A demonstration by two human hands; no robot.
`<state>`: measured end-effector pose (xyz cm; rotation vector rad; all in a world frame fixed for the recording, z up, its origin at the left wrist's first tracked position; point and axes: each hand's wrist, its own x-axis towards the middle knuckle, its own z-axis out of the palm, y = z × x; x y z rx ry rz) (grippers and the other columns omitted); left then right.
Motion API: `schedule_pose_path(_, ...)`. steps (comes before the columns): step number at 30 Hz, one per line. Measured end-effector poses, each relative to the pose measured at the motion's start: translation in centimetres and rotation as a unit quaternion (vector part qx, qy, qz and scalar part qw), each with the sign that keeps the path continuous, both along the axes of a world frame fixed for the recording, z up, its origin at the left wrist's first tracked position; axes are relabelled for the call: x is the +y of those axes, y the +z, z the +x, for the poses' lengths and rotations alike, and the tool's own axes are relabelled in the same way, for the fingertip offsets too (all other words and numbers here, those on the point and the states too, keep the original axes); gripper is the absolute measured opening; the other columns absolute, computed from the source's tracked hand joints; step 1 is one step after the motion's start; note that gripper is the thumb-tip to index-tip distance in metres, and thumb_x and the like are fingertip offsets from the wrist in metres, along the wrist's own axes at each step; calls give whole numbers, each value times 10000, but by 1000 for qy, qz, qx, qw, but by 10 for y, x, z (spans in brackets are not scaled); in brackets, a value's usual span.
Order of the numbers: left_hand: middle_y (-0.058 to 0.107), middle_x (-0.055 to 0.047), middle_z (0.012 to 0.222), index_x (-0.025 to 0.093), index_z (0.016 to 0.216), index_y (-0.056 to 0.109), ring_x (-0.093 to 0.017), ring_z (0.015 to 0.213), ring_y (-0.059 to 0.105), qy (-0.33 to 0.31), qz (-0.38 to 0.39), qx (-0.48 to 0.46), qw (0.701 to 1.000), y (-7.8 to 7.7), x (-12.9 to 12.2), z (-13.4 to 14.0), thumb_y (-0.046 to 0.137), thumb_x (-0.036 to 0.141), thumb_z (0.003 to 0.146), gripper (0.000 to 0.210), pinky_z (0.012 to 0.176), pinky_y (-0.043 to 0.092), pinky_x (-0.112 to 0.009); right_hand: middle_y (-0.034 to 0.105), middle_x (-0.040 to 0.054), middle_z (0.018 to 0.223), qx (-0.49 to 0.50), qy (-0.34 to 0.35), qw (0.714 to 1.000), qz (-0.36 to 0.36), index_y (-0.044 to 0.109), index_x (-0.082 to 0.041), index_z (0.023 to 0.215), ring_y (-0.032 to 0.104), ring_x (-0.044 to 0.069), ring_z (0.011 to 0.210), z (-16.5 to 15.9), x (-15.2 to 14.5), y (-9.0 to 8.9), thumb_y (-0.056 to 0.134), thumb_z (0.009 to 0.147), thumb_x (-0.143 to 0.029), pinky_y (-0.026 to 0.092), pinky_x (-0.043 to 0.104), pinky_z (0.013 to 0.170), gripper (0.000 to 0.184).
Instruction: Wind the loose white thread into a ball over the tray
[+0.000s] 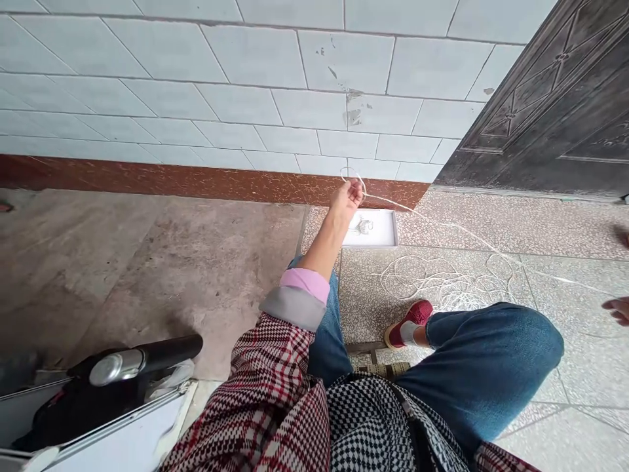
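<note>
My left hand [348, 195] is stretched forward near the foot of the wall, its fingers closed on a white cord [459, 227]. A small loop of the cord stands up around the fingers. From there the cord runs slack-free to the right edge of the view. At that edge only the fingertips of my right hand [618, 310] show, curled beside the cord's end; the rest is out of view. More of the cord lies in a loose tangled heap [442, 280] on the floor. A shallow white box [394, 229] below my left hand holds a small whitish bundle.
A tiled wall [246, 59] with a brown base strip [221, 183] rises ahead. A dark panelled door [555, 111] stands at the right. My red shoe [417, 314] is beside the cord heap. A stool-like thing with a black roll [171, 351] lies lower left.
</note>
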<state>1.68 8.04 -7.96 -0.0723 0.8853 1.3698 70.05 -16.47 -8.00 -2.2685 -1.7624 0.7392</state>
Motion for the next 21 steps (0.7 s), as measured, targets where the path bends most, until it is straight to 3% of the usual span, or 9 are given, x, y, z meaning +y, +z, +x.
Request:
schedule_pose_path(2, 756, -57, 767, 127, 1350, 811, -130, 684, 690, -38, -5, 0, 999, -1, -5, 17, 583, 51, 1128, 328, 649, 561, -205, 712, 215, 779, -23, -54, 998, 1, 675, -361, 772, 706, 431, 620, -37, 19, -2, 691, 751, -834, 554, 674, 597, 475)
schedule_pose_path(4, 747, -58, 747, 106, 1302, 818, -132, 680, 689, -80, -7, -4, 997, -1, -12, 36, 580, 44, 1124, 303, 650, 555, -206, 743, 213, 906, -30, -2, 998, 49, 718, -316, 878, 749, 481, 813, -118, 56, -1, 710, 719, -804, 592, 771, 829, 514)
schedule_pose_path(7, 733, -58, 721, 83, 1161, 823, -130, 661, 681, -143, 9, -11, 990, 3, -26, 60, 574, 43, 1125, 254, 643, 545, -208, 778, 204, 1290, 158, 72, 983, 61, 783, -250, 1110, 759, 417, 1071, -272, 114, 1, 757, 816, -732, 684, 635, 900, 566)
schedule_pose_path(9, 729, -57, 712, 92, 1029, 805, -120, 638, 671, -180, 25, -13, 983, 5, -34, 71, 566, 52, 1136, 265, 627, 535, -203, 764, 172, 1386, 313, 96, 943, 54, 785, -244, 1193, 734, 351, 1188, -364, 139, 1, 791, 877, -717, 720, 505, 873, 569)
schedule_pose_path(10, 733, -57, 713, 102, 977, 790, -112, 627, 665, -192, 30, -12, 981, 5, -37, 74, 558, 58, 1143, 288, 619, 531, -198, 776, 156, 1334, 369, 104, 922, 45, 783, -242, 1173, 735, 314, 1157, -400, 146, -1, 811, 886, -715, 721, 444, 831, 554)
schedule_pose_path(12, 742, -60, 714, 118, 902, 756, -97, 607, 654, -196, 26, -6, 980, 5, -39, 74, 531, 77, 1166, 349, 606, 523, -184, 762, 103, 991, 441, 107, 891, 18, 754, -222, 1071, 705, 219, 881, -444, 148, -5, 822, 899, -719, 651, 325, 655, 530)
schedule_pose_path(14, 742, -66, 702, 129, 847, 720, -85, 589, 641, -176, 7, 6, 984, 5, -35, 67, 514, 111, 1190, 400, 590, 509, -167, 541, -25, 668, 460, 87, 884, 2, 723, -215, 1050, 503, 135, 593, -449, 141, -8, 804, 916, -718, 450, 249, 487, 527)
schedule_pose_path(17, 723, -64, 675, 131, 848, 713, -84, 575, 627, -133, -29, 16, 991, 3, -25, 50, 554, 151, 1192, 379, 560, 477, -155, 334, -98, 571, 388, 41, 920, 35, 731, -220, 1144, 315, 116, 491, -393, 120, -5, 756, 925, -724, 273, 258, 462, 550)
schedule_pose_path(21, 696, -34, 668, 124, 956, 757, -79, 536, 586, -89, -68, -7, 994, -1, -16, 35, 566, 103, 1166, 285, 537, 452, -152, 643, 70, 645, 113, 29, 985, 128, 758, -281, 893, 534, 228, 541, -256, 72, 5, 687, 884, -805, 421, 385, 527, 529)
